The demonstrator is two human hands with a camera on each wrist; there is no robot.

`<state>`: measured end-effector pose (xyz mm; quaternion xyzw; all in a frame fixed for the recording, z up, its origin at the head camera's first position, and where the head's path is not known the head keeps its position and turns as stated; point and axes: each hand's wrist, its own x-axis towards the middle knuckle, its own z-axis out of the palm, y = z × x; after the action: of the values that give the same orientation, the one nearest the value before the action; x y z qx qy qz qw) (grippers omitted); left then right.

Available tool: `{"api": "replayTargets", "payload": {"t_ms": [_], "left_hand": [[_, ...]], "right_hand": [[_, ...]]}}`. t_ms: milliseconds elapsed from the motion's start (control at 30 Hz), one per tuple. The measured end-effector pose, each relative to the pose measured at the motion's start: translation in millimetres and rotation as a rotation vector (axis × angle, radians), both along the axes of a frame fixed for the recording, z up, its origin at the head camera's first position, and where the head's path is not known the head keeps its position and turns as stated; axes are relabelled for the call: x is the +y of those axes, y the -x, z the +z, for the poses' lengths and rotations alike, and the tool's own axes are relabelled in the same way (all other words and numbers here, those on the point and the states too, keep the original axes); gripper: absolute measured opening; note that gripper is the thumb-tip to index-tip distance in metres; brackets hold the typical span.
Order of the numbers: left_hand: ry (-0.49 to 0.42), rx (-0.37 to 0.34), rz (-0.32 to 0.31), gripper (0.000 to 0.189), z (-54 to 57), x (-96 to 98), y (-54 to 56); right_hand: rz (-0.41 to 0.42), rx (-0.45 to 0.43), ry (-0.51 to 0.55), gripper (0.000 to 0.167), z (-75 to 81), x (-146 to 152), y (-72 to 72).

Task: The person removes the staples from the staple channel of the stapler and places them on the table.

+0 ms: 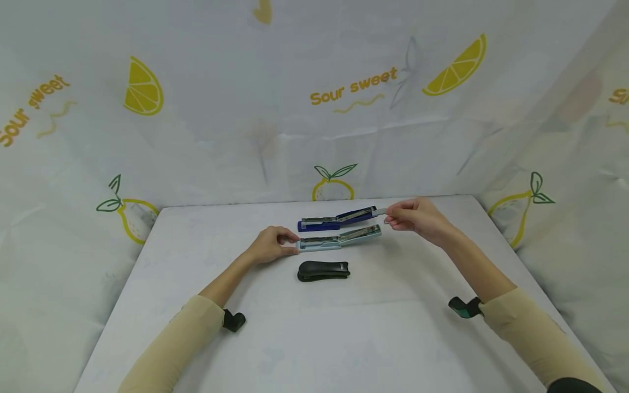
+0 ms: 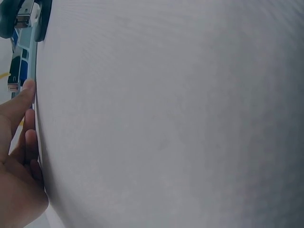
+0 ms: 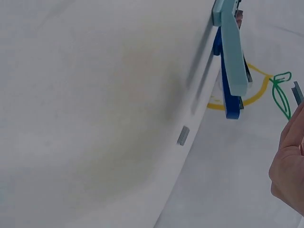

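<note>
A: What's in the R hand (image 1: 417, 218)?

B: Grey strip (image 1: 380, 211), prob. staples, held off the table. Fingertips narrowed on one end, seemingly to leave the rest exposed.

A: Touching the dark-blue stapler (image 1: 339, 220)?

B: Head view lines up strip w/ stapler end; R wrist view shows a gap. Stapler is opened out, base flat, other half tilted up to the R — presumably so its channel is accessible.

A: L hand (image 1: 269, 245)?

B: Thumb and fingers pinching L end of the light-blue stapler (image 1: 340, 240), near one of the open pair. Judged a steadying hold, as its raised half stands clear of the table.

A: Other stock?

B: Small loose strip (image 3: 183, 136) lying near the far edge, past the raised ends. Black stapler (image 1: 323, 271) closed, near side, untouched — apparently placed out of both hands' way.

A: Surrounds?

B: White tabletop (image 1: 295, 333); lemon-print sheet (image 1: 221, 136) behind.
</note>
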<state>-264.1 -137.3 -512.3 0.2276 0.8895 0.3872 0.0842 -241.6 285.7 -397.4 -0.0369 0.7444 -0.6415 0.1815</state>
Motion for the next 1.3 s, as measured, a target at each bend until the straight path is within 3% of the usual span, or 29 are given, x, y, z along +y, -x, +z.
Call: {"api": "replayTargets", "payload": {"t_ms": [233,400,533,833,1067,1300], "left_hand": [[-0.006,-0.003,0.001,0.031,-0.1,-0.2,0.0],[-0.011,-0.011,0.003,0.03,-1.3,-1.1,0.0],[-0.017,-0.013,0.001,0.029,-1.4,-1.1,0.1],[-0.032,-0.006,-0.007,0.029,-0.6,-0.4,-1.0],[-0.022,-0.006,-0.001,0.029,-1.7,-1.4,-2.1],[-0.029,-0.002,-0.005,0.029,-2.2,-0.4,-2.6]], "right_hand": [[-0.049,-0.067,0.029,0.013,-10.7,24.2,1.4],[-0.058,-0.119,-0.027,0.04,-23.5,36.7,5.0],[-0.033,-0.139,-0.092,0.049,-37.2,46.0,9.3],[0.05,-0.157,-0.206,0.049,-56.6,55.2,13.9],[0.095,-0.2,-0.223,0.049,-67.1,51.2,16.4],[0.11,-0.19,-0.221,0.046,-71.8,46.8,15.0]]}}
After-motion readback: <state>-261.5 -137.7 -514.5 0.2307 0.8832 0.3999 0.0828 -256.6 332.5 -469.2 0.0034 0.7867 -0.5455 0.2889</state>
